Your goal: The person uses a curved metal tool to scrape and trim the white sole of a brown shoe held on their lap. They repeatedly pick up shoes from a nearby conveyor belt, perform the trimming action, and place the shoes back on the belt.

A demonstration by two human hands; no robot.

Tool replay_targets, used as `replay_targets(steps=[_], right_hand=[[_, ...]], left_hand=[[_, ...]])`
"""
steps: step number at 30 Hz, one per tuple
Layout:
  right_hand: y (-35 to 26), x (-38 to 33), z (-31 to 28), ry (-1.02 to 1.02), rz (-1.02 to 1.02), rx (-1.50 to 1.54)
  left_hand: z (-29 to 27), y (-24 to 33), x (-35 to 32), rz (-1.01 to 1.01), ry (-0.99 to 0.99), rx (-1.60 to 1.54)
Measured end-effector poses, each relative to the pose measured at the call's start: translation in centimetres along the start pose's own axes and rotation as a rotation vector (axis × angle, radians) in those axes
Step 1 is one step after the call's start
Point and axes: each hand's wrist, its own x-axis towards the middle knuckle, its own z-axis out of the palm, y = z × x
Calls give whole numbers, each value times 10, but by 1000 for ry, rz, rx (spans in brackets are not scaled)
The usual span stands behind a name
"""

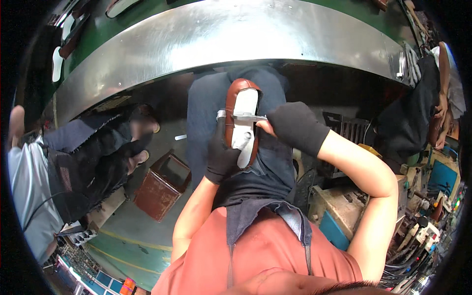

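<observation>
A brown leather shoe point(237, 86) lies lengthwise on my lap, its long white underside point(246, 103) facing up. My left hand point(221, 152), in a black fingerless glove, grips the shoe along its left edge. A pale band circles one of its fingertips. From the right comes my right hand point(290, 122), also in black, closed around a grey metal hand tool point(250, 117). The tool's flat head lies across the middle of the white underside; its exact kind is unclear. A small whitish patch point(242, 141) shows nearer the heel end.
A curved shiny metal bench edge point(236, 37) runs ahead of my knees, with a green surface beyond. To the left sit a brown metal box point(160, 187) and a person in dark trousers point(88, 157). Another person point(408, 113) and a cluttered workbench point(344, 211) are to the right.
</observation>
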Motion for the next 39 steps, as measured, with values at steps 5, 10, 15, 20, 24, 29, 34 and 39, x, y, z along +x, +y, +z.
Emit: replay_targets(steps=[5,10,15,20,24,29,34,39], right_hand=[[52,0,55,154,-165,0],[55,2,5,-335,30,248],[-15,-10,-41,-160,-124,-7],[3,-15,31,-50,-103,371],[4,-51,60,-58,95,687],[-23,-88,99,59,456,1229],[-13,-127,71,170,519,1133],[-36,-105,35,206,547,1240]], left_hand=[[13,-12,27,-528,-153,-981],[25,-28,32,-119,-40,-44],[13,-47,34,-118,-153,-318],[1,3,-29,-303,-209,-599],[18,-31,-87,-486,-273,-635],[-20,-37,-76,-568,-469,-470],[-155,2,-9,-441,-341,-273],[-32,8,42,-119,-7,-287]])
